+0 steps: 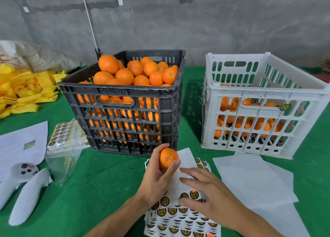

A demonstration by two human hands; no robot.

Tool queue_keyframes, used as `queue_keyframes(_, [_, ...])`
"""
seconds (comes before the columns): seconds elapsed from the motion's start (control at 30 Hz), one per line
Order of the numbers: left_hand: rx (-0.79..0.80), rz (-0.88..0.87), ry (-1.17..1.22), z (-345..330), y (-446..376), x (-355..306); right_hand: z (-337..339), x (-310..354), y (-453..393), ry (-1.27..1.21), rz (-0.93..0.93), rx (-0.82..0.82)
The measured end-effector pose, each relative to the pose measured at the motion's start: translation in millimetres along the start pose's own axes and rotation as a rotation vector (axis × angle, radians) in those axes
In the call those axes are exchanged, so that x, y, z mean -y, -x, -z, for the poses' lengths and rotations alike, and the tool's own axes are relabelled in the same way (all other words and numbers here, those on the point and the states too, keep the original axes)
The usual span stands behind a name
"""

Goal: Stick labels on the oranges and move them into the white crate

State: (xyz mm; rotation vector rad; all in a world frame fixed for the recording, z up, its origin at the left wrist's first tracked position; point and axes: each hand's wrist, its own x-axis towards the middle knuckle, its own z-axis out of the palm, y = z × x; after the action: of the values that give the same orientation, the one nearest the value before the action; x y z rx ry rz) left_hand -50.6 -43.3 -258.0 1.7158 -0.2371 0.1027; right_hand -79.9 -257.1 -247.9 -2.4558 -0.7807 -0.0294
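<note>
Over at the left of the frame, a bagged sheet of spare stickers (67,134) lies on the green counter (100,179), out of play for now. Centre frame, the black crate (125,100) is heaped with oranges waiting their turn. Just below it, the left hand (157,179) curls around one orange (167,158), stem end tipped up toward the camera, held above the label sheets (180,219) at the lower middle. The right hand (209,195) lies flat, fingers spread and straight, pressing on the sheets and gripping nothing. The job here looks like lifting a label, so the smart play is to pin the backing, catch one sticker's edge with a fingertip, and peel slowly. Then press it onto a smooth cheek of the fruit, clear of the stem. At the right, the white crate (259,111) stands partly filled with oranges, well apart from the one in hand.
</note>
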Motion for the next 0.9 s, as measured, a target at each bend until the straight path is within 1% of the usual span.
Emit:
queue_keyframes(0.1, [-0.002, -0.008, -0.010, 0, 0, 1, 1, -1, -2, 0.030, 0.000, 0.026])
queue_keyframes(0.33, [-0.031, -0.011, 0.013, 0, 0, 7, -1, 4, -3, 0.105, 0.132, -0.119])
queue_keyframes(0.5, [-0.012, -0.028, -0.051, -1, 0, 8, 1, 5, 0, 0.047, 0.187, -0.123])
queue_keyframes(0.7, [-0.021, -0.025, -0.043, 0, -2, 8, 5, -2, 1, -0.202, 0.058, -0.007])
queue_keyframes(0.8, [-0.017, -0.017, -0.028, 1, -3, 8, 5, -6, 2, -0.222, -0.001, 0.068])
queue_keyframes(0.9, [-0.018, -0.014, -0.037, 1, -4, 9, 4, -7, 0, -0.197, -0.015, 0.078])
